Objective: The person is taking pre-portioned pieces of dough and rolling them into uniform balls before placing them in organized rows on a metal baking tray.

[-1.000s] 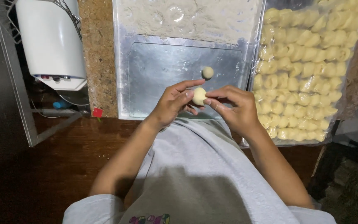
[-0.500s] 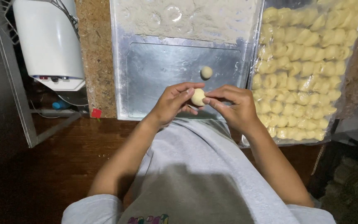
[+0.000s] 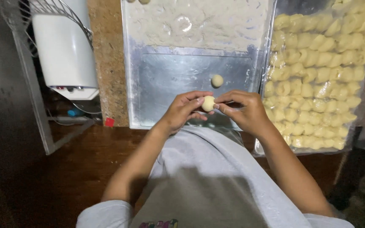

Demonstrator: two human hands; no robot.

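Pale dough ball (image 3: 208,103) pinched between both hands, held just above the near edge of the metal tray (image 3: 165,80). Left hand (image 3: 182,112) comes in from the left, wrist bent, fingers (image 3: 196,100) curled and gripping the ball's left side. Right hand (image 3: 243,112) mirrors it from the right, fingertips closed on the ball's right side, knuckles raised. Both forearms angle inward from the near corners. A second dough ball (image 3: 217,80) sits alone on the bare tray, just beyond the hands. Flattened dough sheet (image 3: 199,23) covers the tray's far half. Right of it, a tray of shaped dough pieces (image 3: 317,80) under clear film. White appliance (image 3: 66,50) far left.
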